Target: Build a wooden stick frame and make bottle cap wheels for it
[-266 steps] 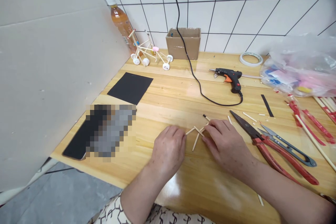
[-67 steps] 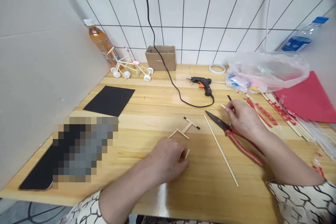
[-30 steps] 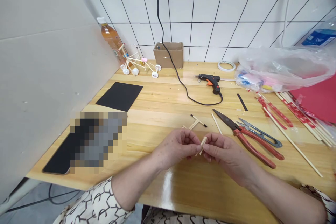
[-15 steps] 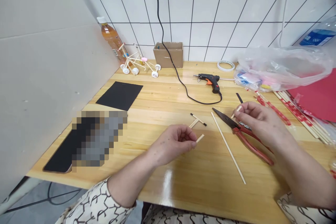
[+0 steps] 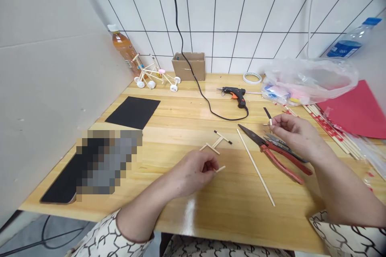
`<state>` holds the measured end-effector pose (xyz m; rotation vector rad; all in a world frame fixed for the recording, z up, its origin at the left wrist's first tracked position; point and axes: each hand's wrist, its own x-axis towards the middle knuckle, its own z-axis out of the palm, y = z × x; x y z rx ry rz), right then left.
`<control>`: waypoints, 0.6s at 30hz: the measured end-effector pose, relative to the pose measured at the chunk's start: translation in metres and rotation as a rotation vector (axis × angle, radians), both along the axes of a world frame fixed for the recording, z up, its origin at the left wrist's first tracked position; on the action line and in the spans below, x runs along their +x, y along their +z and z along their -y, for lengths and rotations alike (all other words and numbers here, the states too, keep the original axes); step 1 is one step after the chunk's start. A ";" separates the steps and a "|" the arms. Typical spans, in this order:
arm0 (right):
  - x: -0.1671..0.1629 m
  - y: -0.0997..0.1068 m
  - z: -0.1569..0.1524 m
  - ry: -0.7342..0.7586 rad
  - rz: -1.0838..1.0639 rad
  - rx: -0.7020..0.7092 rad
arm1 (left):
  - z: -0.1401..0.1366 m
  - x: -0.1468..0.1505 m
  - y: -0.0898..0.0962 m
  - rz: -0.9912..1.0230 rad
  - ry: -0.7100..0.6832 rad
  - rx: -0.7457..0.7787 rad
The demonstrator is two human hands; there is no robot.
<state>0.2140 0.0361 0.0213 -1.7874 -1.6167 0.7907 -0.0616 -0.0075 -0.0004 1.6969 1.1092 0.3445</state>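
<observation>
The short stick (image 5: 221,169) sits pinched in the left hand (image 5: 194,172) over the worktop (image 5: 181,128) while, as I watch, the right hand (image 5: 297,131), grasping a second stick (image 5: 270,122), has drawn away to the left's two o'clock, so the pieces look unjoined.

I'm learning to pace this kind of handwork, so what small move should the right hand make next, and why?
Probably lay its short stick on the tabletop and let go. The right hand seems to pinch that stick next to the black strip, while the left hand holds another piece, so neither hand looks free.
</observation>
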 end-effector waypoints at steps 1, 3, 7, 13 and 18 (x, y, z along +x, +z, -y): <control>0.003 0.001 0.000 -0.015 0.037 0.007 | 0.000 -0.001 0.000 -0.022 -0.010 0.026; 0.012 0.005 -0.001 -0.063 0.105 0.035 | 0.001 -0.002 0.000 -0.068 -0.028 0.059; 0.032 0.018 0.000 -0.222 0.219 0.102 | 0.001 -0.004 0.001 -0.136 -0.059 0.094; 0.042 0.022 -0.001 -0.299 0.370 0.026 | 0.002 -0.006 0.001 -0.182 -0.076 0.109; 0.046 0.021 -0.002 -0.255 0.419 -0.013 | 0.003 -0.007 0.007 -0.217 -0.073 0.120</control>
